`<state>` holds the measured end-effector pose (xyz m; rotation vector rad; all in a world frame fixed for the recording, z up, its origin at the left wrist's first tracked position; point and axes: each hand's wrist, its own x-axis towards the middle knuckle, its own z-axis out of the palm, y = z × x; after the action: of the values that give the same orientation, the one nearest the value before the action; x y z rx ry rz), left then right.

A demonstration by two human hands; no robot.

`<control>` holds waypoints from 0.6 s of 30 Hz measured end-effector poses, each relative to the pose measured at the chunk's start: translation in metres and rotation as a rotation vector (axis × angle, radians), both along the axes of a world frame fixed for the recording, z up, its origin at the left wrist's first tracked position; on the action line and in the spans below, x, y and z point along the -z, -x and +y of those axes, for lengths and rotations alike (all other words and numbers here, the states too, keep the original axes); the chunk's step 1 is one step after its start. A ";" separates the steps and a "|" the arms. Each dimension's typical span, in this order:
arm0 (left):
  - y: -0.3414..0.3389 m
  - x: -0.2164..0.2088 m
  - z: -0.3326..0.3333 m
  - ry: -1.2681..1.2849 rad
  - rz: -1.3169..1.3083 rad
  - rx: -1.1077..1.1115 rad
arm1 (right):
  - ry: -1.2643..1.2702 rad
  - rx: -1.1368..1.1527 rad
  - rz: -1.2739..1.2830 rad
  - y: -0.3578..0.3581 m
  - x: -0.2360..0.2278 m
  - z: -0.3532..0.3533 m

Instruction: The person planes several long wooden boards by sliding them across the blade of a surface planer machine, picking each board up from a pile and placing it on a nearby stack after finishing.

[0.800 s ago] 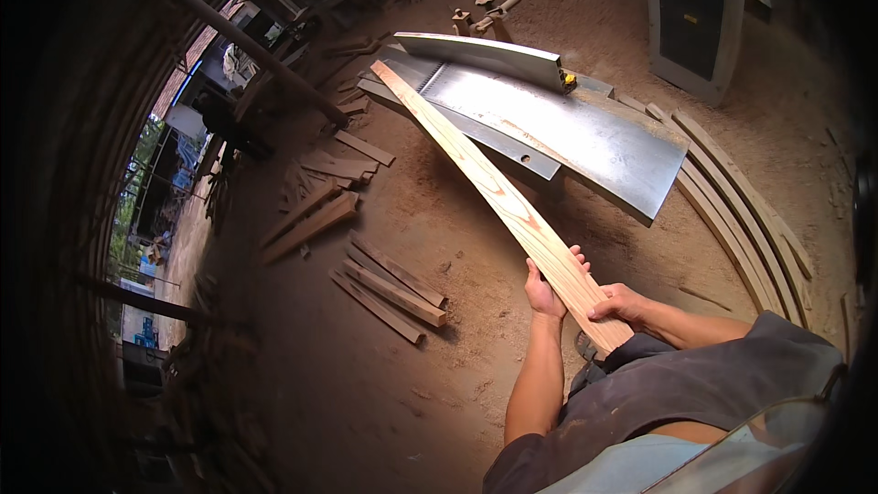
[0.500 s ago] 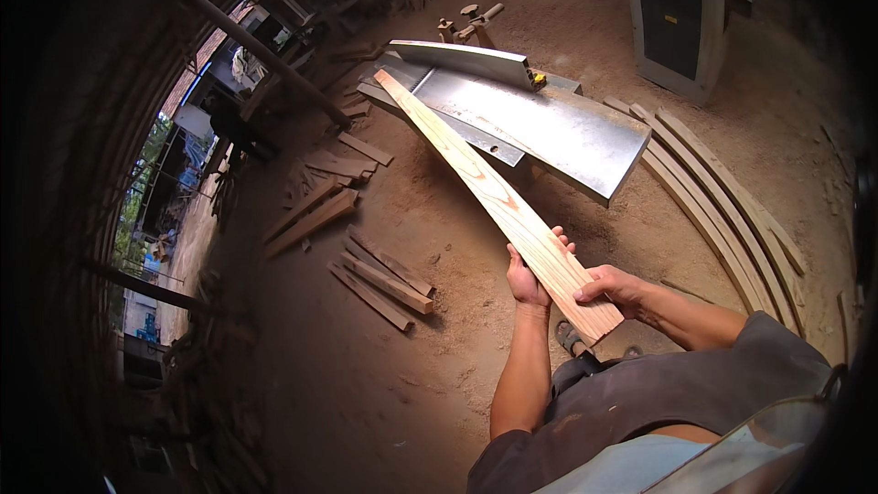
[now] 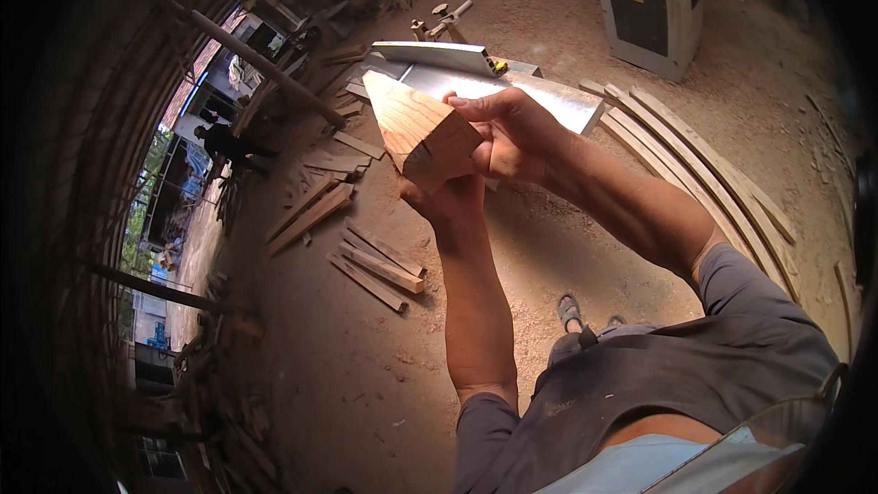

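A long pale wooden board [image 3: 412, 123] is raised high, its near end close to the head camera and its length pointing away, strongly foreshortened. My left hand [image 3: 446, 197] supports it from below near that end, fingers partly hidden beneath the wood. On the board's right edge, my right hand [image 3: 512, 137] grips with the thumb on top. Behind the board lies the jointer's flat metal table [image 3: 549, 102], partly covered by the wood and my right hand. Its upright metal fence [image 3: 439, 56] runs along the far side.
Several long wooden strips [image 3: 700, 165] lie on the floor at the right. Short offcuts [image 3: 380, 270] are scattered at the left. A grey machine cabinet [image 3: 645, 9] stands at the back right. Far left, a person in dark clothes [image 3: 224, 140] is near a slanting pole [image 3: 265, 64].
Both hands have lifted the near end of the board up and to the left, toward the camera. My forearms are now stretched forward, and the view has shifted slightly.
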<state>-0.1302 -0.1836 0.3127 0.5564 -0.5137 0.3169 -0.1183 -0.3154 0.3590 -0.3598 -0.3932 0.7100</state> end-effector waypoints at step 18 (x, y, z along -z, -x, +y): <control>-0.014 -0.007 0.006 0.010 0.054 -0.113 | 0.011 0.037 0.085 0.004 -0.011 0.008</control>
<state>-0.1162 -0.1780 0.3192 0.5837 -0.4291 0.4104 -0.1219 -0.3075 0.3696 -0.3454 -0.3010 0.6891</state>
